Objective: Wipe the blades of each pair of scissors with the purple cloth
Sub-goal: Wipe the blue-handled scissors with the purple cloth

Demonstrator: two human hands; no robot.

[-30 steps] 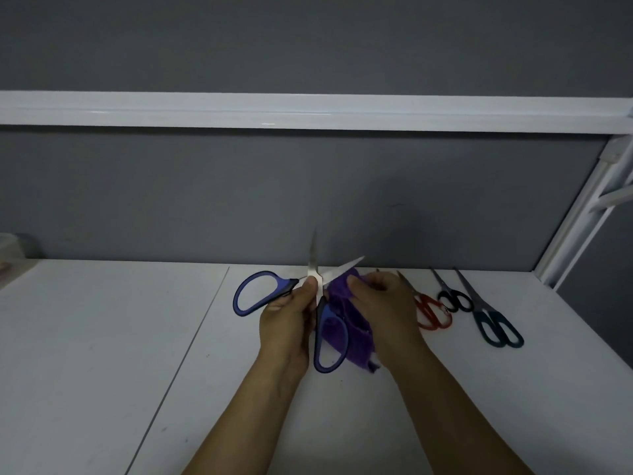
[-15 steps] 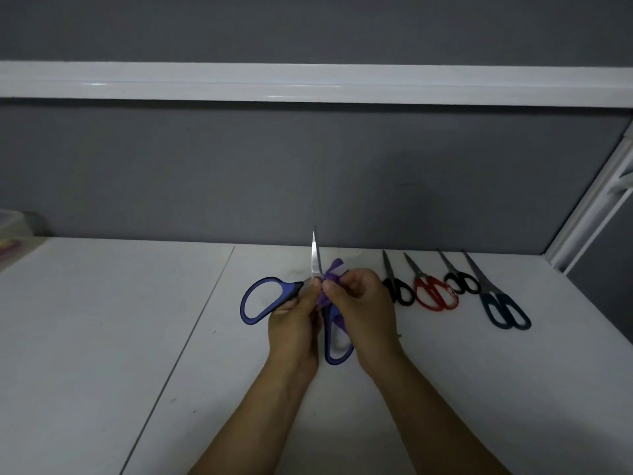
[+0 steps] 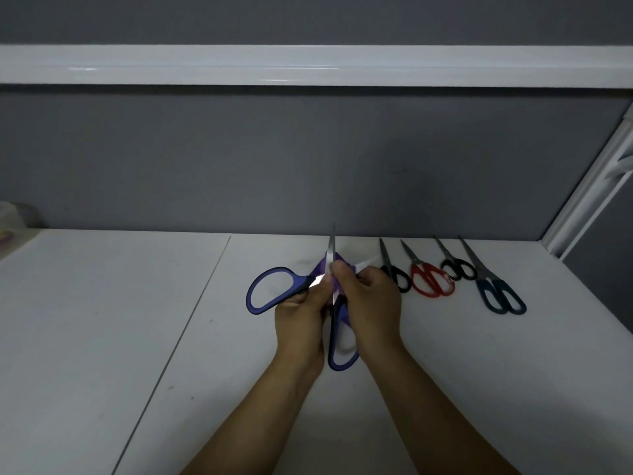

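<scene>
Large blue-handled scissors [image 3: 270,291] are held open above the white table, one blade pointing up and away, the other toward the right. My left hand [image 3: 301,320] grips them near the pivot. My right hand [image 3: 371,303] pinches the purple cloth [image 3: 337,264] around the base of the upright blade; most of the cloth is hidden in my fingers. Lying in a row to the right are black-handled scissors [image 3: 397,277], red-handled scissors [image 3: 430,282], small black scissors [image 3: 457,269] and dark teal scissors [image 3: 498,296].
The white table [image 3: 102,320] has a seam running from front to back left of my hands. A grey wall with a white rail [image 3: 308,65] stands behind. A white frame post [image 3: 589,186] rises at the right, and a blurred container [image 3: 13,217] sits far left.
My right hand with the cloth has shifted from the rightward blade to the base of the upright blade. The head view has tilted, showing more of the row of scissors.
</scene>
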